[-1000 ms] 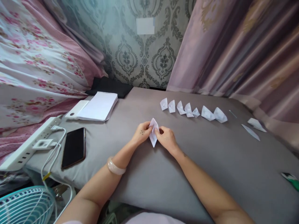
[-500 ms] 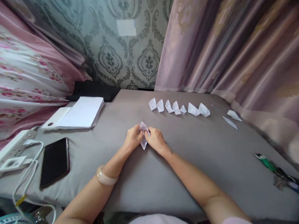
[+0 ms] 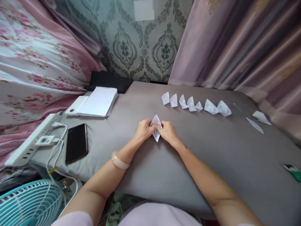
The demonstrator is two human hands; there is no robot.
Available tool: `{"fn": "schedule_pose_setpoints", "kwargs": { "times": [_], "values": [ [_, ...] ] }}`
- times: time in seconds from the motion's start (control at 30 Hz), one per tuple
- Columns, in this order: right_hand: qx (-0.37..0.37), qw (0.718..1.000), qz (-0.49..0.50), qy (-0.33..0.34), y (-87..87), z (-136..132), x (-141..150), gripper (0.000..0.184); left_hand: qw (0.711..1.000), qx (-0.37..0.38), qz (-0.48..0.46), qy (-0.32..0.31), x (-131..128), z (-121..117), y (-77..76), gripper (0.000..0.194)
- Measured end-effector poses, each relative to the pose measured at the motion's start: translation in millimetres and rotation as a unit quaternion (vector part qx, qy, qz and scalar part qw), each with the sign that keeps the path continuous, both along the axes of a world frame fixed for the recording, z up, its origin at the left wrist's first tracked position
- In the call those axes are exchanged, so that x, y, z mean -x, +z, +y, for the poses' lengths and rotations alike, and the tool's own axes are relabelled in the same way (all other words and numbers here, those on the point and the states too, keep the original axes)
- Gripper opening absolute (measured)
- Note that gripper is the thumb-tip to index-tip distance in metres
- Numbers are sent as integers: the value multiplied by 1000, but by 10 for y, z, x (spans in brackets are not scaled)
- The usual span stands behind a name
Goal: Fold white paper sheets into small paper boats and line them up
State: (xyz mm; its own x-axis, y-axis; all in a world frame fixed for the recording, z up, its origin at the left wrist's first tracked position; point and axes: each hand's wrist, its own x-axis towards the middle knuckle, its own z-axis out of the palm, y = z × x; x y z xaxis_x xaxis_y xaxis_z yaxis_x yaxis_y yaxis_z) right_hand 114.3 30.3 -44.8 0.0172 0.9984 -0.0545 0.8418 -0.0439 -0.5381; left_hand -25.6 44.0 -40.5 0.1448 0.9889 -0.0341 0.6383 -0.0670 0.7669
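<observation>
A small folded white paper boat (image 3: 156, 121) is held between both hands over the grey-covered table (image 3: 131, 175). My left hand (image 3: 144, 129) grips its left side, the thumb pressed in toward the middle fold. On the opposite side my right hand (image 3: 168, 131) pinches it the same way. The paper's pointed ends stick out away from me and toward me; the fingers beneath are hidden. Beyond the hands, to the right, stands a row of several folded paper boats (image 3: 190, 103) of differing sizes.
Left lie a stack of white paper (image 3: 98, 102), a black phone (image 3: 76, 143) and a power strip (image 3: 33, 141) with white cables. A turquoise fan (image 3: 30, 204) stands below the near left edge. Folded paper pieces (image 3: 255, 125) and a green object (image 3: 293, 172) lie right.
The camera view has turned left and down, bringing the fan into sight. Both hands keep hold of the paper boat, which looks slightly more spread between the thumbs.
</observation>
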Motion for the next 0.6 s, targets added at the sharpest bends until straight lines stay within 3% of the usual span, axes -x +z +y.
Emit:
{"fn": "schedule_pose_setpoints", "kwargs": {
  "times": [0.6],
  "values": [
    [94, 990, -93, 46, 143, 35, -10, 27, 992, 54, 103, -46, 29, 7, 9, 17]
  ]
}}
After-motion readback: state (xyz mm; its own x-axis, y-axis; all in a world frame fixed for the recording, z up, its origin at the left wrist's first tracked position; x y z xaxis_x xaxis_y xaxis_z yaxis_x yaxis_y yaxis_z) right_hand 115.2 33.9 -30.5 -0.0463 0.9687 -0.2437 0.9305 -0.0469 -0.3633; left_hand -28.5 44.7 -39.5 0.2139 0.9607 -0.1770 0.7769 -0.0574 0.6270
